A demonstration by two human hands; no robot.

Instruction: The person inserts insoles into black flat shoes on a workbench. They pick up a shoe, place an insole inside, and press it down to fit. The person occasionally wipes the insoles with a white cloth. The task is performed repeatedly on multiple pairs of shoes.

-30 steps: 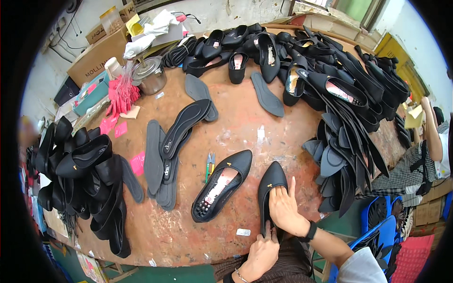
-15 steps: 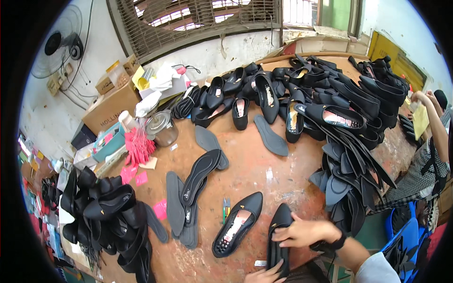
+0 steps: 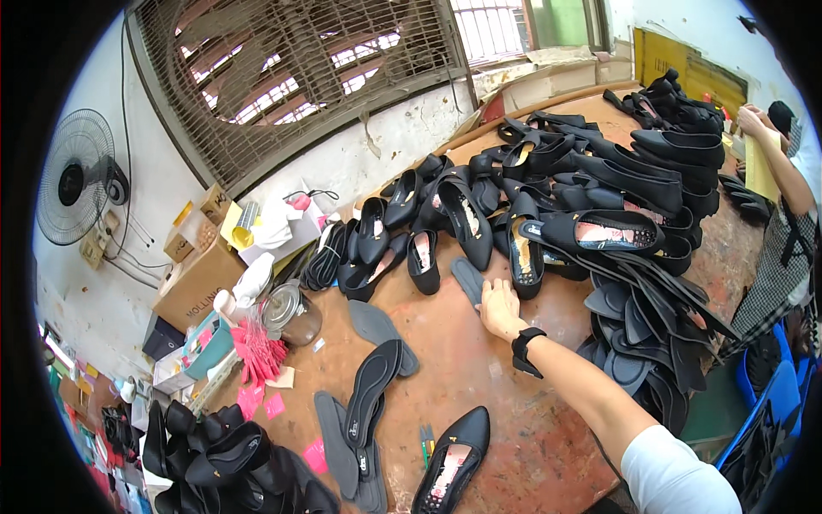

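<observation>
My right hand (image 3: 502,309) reaches across the worktable, its fingers curled at the near end of a grey insole (image 3: 466,278). The hand covers that end of the insole; the rest still lies on the table. A dark band is round my right wrist. My left hand is out of the picture. Nearer to me, a black pointed flat shoe (image 3: 467,437) with a small gold ornament and pink-patterned lining lies beside small green-handled snips (image 3: 426,444). Left of these, dark insoles (image 3: 373,385) overlap on grey ones (image 3: 336,437).
Black shoes (image 3: 467,218) crowd the table's far side. A stack of dark insoles (image 3: 629,338) stands at the right, more black shoes (image 3: 231,463) at the lower left. A glass jar (image 3: 292,313) and pink strips (image 3: 257,351) lie at left. Another person's arm (image 3: 783,163) is far right.
My right hand has left the black shoe near the table's front edge and moved forward to the grey insole. My left hand and that shoe have gone out of view as the view shifted.
</observation>
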